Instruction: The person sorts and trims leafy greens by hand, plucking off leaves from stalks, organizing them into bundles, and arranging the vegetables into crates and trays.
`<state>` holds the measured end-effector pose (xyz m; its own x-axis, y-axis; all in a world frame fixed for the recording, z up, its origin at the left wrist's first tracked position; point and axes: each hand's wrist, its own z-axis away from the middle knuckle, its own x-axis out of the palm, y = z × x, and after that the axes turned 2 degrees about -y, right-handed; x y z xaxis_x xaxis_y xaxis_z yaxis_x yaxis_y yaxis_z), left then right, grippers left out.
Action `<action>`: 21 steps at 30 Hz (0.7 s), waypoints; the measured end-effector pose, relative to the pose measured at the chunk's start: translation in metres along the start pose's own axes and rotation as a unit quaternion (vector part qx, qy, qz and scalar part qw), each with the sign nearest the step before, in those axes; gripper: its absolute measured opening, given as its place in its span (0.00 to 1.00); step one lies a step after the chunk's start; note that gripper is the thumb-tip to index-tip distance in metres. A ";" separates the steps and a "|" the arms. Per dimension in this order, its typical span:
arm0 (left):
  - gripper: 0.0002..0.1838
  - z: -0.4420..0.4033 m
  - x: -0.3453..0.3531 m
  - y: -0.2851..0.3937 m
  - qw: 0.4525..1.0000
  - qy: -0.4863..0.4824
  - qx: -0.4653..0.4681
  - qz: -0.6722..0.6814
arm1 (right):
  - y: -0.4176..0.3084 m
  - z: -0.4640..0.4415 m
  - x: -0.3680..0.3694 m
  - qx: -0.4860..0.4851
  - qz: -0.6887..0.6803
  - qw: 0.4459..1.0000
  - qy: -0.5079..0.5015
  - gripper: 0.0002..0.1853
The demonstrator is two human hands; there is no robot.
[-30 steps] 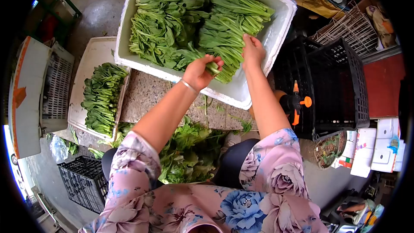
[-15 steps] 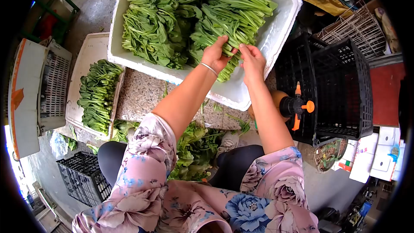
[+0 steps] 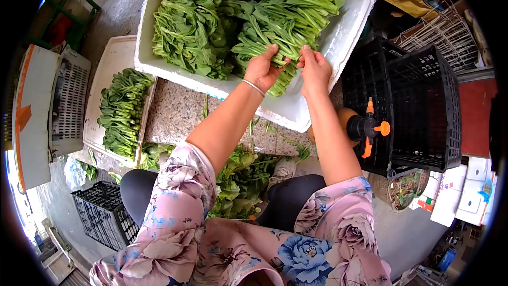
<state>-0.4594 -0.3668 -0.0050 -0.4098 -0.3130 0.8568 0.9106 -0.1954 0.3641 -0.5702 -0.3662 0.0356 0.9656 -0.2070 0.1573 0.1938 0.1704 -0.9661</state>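
Observation:
A white foam box (image 3: 355, 18) holds two rows of leafy green vegetables, a left row (image 3: 193, 32) and a right row (image 3: 296, 8). At the near end of the right row, my left hand (image 3: 263, 70) is closed round stems of the greens, with a silvery bangle on its wrist. Just to its right, my right hand (image 3: 316, 69) pinches the stem ends between thumb and fingers. The two hands are close together over the box's near side.
More greens (image 3: 124, 111) lie on a white foam lid (image 3: 95, 127) at left. Loose leaves (image 3: 238, 180) are heaped between my knees. A sprayer with orange parts (image 3: 369, 127) and black crates (image 3: 423, 111) stand at right. A black crate (image 3: 106, 214) is lower left.
My left hand has moved right, from between the rows onto the right row, close to my right hand. The view has shifted slightly.

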 end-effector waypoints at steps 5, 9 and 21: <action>0.05 -0.006 -0.003 -0.002 1.000 0.010 -0.008 0.019 | -0.017 -0.001 -0.010 0.091 -0.170 0.979 -0.073 0.09; 0.07 -0.005 0.001 0.001 1.000 0.009 -0.026 0.004 | -0.042 0.007 -0.016 0.097 -0.259 0.940 -0.199 0.08; 0.09 -0.004 -0.004 0.015 0.997 -0.030 -0.057 -0.033 | -0.038 0.005 -0.009 -0.123 0.352 0.909 -0.187 0.12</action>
<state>-0.4438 -0.3724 -0.0046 -0.4616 -0.2405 0.8538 0.8685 -0.3187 0.3798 -0.5858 -0.3662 0.0715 0.8353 0.2192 -0.5043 -0.4959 -0.0957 -0.8631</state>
